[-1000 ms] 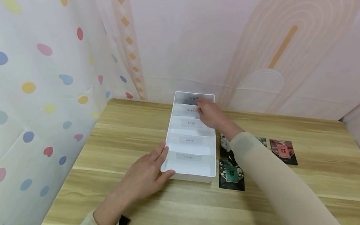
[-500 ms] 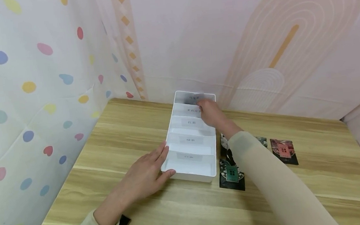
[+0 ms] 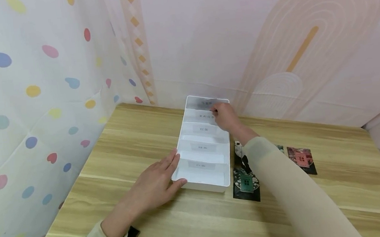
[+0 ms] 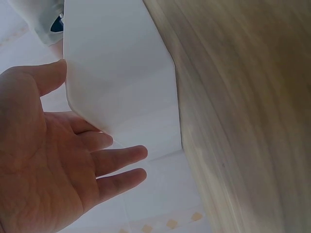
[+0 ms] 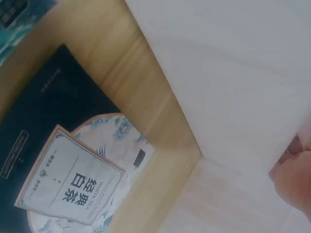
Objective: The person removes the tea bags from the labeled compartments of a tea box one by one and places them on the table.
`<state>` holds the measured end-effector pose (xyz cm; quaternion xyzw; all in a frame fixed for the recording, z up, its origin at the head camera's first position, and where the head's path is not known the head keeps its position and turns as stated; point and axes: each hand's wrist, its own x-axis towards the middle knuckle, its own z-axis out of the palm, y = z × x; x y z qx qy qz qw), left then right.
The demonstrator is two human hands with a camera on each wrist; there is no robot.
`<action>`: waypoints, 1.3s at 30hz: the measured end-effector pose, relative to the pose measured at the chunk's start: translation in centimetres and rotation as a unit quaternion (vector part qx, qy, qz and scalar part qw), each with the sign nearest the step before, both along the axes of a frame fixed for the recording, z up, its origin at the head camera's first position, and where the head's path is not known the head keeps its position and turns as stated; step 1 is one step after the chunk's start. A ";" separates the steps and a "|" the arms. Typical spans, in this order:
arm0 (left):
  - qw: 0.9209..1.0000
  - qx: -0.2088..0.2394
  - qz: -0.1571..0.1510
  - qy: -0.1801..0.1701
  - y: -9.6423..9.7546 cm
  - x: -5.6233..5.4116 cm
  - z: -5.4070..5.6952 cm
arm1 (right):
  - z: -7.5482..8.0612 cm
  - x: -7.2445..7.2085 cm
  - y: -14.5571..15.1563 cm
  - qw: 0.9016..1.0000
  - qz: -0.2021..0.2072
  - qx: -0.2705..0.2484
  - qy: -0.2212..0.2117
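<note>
A long white organizer box (image 3: 208, 188) with several compartments stands on the wooden table, a printed label on each section. My left hand (image 3: 158, 177) rests on its near left corner; in the left wrist view the thumb lies at the rim and the fingers extend loosely along the outer wall. At the far end my right hand (image 3: 227, 118) has its fingers curled at the top edge of the rearmost divider (image 3: 197, 110), thumb in front and fingertip behind, pinching it. In the right wrist view only part of that hand shows, at the right edge.
Right of the box lie black tea packets: a green-labelled one (image 3: 246, 184), a red one (image 3: 302, 159), and a white tea packet (image 5: 73, 165), partly behind the right sleeve (image 3: 282, 170) in the head view. Patterned curtains hang behind and to the left.
My right hand has slid slightly to the right along the rearmost divider. The left hand stays at the box's corner, and the packets have not moved.
</note>
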<state>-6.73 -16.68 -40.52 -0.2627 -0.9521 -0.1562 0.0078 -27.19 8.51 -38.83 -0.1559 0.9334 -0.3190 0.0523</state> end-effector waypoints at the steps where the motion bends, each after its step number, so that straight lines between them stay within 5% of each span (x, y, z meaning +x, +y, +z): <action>1: 1.000 0.000 0.000 0.001 0.0 0.0 0.0 | 0.0 0.0 0.1 1.000 -0.002 -0.005 -0.001; 10: 1.000 0.000 0.000 0.004 0.0 0.0 -0.1 | 0.6 0.1 0.6 0.997 -0.009 -0.004 0.071; 19: 1.000 -0.001 0.001 -0.001 -0.1 0.0 -0.1 | 1.4 0.5 1.6 0.993 -0.032 -0.072 0.089; 39: 1.000 0.002 0.001 0.009 -0.2 -0.1 0.1 | 4.5 2.6 4.5 0.970 -0.061 -0.164 0.171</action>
